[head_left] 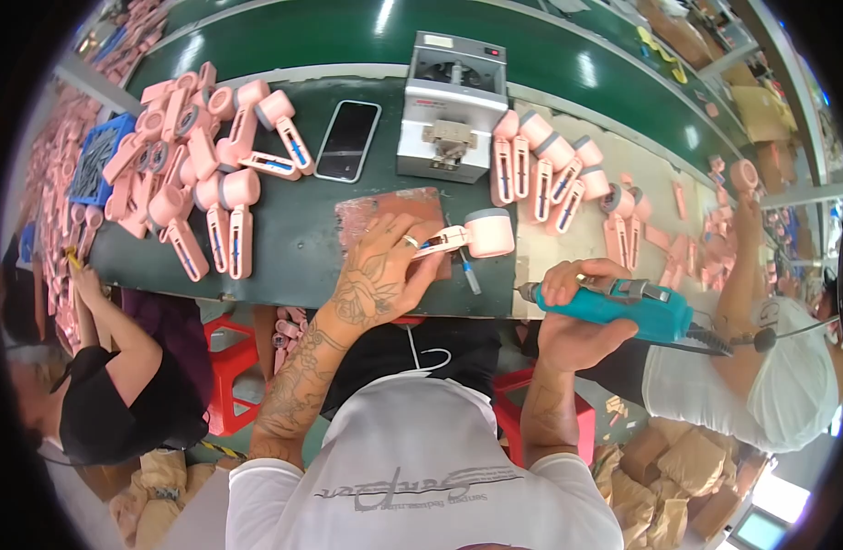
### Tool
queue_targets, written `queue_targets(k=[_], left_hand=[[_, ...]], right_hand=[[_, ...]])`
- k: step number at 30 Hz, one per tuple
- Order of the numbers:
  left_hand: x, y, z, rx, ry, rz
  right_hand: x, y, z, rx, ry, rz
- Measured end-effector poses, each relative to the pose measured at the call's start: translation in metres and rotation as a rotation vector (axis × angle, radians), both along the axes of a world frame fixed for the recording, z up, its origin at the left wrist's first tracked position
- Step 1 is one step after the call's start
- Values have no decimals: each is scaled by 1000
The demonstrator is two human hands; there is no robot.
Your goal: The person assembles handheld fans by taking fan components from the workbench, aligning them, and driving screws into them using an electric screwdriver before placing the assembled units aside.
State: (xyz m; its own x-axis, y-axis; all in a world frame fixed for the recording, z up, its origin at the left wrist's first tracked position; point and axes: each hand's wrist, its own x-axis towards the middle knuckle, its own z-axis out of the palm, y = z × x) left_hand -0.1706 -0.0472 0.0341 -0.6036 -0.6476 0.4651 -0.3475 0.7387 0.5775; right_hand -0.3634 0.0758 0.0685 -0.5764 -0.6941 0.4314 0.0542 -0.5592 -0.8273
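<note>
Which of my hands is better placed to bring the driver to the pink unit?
Probably your right hand: it holds the teal power driver, tip pointing leftward near the pink unit. Your left hand is occupied, holding that unit by its handle.

Dark-green workbench (298, 268), shiny green conveyor belt (284, 41) along its far side, white light streaks on it. Red plastic stools (231, 380) below. Tan sacks (692, 463) and cartons piled lower right. Grey metal frame at right. Bright patch (781, 495) bottom right, window or lamp unclear.
</note>
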Motion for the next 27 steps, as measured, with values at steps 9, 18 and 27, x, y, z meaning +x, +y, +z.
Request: queue_targets(k=[9,18,27], left_hand=[[10,-6,-5,28,-74,41],[12,-14,-21,-1,39,-11],[16,-14,-19,67,-30,-39]], right_hand=[[13,-9,-12,136,11,70],[10,-1,-17,321,-139,133],[16,-12,-18,261,-195,122]])
